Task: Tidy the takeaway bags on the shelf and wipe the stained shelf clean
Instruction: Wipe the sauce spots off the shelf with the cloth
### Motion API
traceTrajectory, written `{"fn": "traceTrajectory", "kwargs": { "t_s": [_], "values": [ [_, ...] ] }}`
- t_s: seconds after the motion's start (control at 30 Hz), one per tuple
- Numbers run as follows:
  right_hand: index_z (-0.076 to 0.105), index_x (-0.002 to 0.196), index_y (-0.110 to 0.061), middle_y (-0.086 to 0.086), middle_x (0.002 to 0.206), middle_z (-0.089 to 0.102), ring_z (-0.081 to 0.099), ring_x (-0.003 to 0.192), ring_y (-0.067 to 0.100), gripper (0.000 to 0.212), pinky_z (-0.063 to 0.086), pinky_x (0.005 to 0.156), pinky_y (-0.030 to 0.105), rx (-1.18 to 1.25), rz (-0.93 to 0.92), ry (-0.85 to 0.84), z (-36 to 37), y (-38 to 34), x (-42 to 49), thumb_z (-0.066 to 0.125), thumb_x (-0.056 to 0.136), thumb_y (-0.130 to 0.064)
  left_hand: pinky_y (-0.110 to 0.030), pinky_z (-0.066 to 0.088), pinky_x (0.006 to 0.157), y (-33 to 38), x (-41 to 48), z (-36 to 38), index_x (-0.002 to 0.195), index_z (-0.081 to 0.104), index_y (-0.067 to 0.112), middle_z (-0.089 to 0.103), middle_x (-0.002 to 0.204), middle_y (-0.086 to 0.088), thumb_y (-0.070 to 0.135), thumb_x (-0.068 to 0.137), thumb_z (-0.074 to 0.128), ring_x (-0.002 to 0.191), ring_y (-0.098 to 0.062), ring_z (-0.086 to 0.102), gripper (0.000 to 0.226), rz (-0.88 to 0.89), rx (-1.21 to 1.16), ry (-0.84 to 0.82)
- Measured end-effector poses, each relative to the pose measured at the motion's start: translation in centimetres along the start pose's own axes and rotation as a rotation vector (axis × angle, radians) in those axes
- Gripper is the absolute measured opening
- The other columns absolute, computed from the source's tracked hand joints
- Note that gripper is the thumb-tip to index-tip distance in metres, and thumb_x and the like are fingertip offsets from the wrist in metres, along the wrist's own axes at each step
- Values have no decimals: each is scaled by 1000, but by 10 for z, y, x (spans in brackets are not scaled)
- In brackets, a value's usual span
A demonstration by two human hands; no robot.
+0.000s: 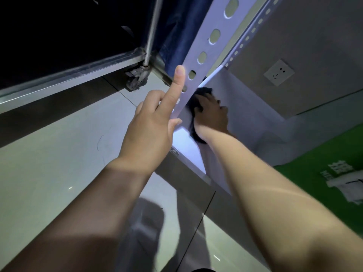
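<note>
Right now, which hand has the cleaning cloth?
The right hand, past the perforated upright, holds a dark cloth against the shelf. The left hand holds nothing; its straight forefinger lies along the upright.

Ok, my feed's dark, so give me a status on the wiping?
Left hand braced on post, index straight. Right hand grips cloth on shelf, blurred. Bag at right, apart from cloth.
</note>
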State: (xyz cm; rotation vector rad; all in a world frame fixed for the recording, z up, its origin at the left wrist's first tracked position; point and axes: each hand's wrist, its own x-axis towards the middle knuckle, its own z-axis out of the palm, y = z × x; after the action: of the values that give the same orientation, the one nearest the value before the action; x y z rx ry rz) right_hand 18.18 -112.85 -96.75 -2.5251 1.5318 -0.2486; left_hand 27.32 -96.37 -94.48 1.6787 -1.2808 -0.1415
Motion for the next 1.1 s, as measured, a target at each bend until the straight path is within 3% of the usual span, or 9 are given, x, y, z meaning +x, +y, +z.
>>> {"fn": "traceTrajectory", "kwargs": {
  "t_s": [0.1,0.3,0.43,0.53,0.6,0.77,0.93,1.03,1.1],
  "values": [
    [42,130,-42,-14,147,31,37,121,24,40,34,96,40,35,-145,-119,5,6,-22,29,94,-32,-34,43,69,1,0,-1,126,-25,62,33,96,10,8,88,58,89,-22,45,106,-4,14,-12],
    [30,141,-39,-10,153,23,34,118,31,45,34,99,41,-37,312,9,-9,30,-33,32,98,-28,-18,33,61,3,-3,-2,134,-14,58,31,95,10,5,89,55,84,-15,42,97,-23,6,-13],
    [39,135,-40,-10,145,38,42,112,29,43,35,93,33,69,11,-52,-5,8,-65,37,95,-27,-32,43,68,7,-3,-3,134,-14,56,33,97,8,5,89,55,85,-19,45,97,-34,-14,-16],
    [45,133,-39,-9,137,48,47,116,18,40,40,93,33,185,-184,-100,-12,17,-97,43,95,-27,-23,38,73,6,-3,-3,129,-21,63,30,98,13,5,89,54,86,-9,42,103,-34,-34,-28],
    [46,132,-39,-10,136,50,47,118,15,39,39,95,31,220,-167,-111,-19,33,-105,44,95,-26,-15,31,72,7,-4,-3,126,-23,63,32,97,11,5,90,52,82,-6,39,102,-37,-33,-30],
    [38,138,-39,-16,150,28,32,127,28,43,26,98,27,89,77,-57,-16,43,-99,37,97,-26,-23,34,67,14,-12,-2,139,-16,49,36,101,5,4,90,49,80,-17,44,93,-65,1,-25],
    [46,131,-38,-6,137,47,44,105,33,38,33,82,31,71,85,-3,-17,33,-119,42,96,-26,-18,33,74,18,-20,2,145,-13,39,36,125,6,5,90,52,97,-10,44,91,-97,25,-51],
    [46,133,-38,-11,144,38,31,95,23,39,23,82,21,110,75,-57,-20,31,-141,43,96,-25,-19,34,83,28,-28,-4,148,-2,32,29,144,2,9,90,54,115,-16,45,84,-192,38,-111],
    [45,134,-37,-15,148,31,32,102,23,39,19,84,17,133,96,-145,-27,27,-153,43,97,-25,-25,38,89,40,-35,-13,148,13,28,29,144,-2,11,91,53,116,-21,47,72,-280,48,-180]
  ]
}}
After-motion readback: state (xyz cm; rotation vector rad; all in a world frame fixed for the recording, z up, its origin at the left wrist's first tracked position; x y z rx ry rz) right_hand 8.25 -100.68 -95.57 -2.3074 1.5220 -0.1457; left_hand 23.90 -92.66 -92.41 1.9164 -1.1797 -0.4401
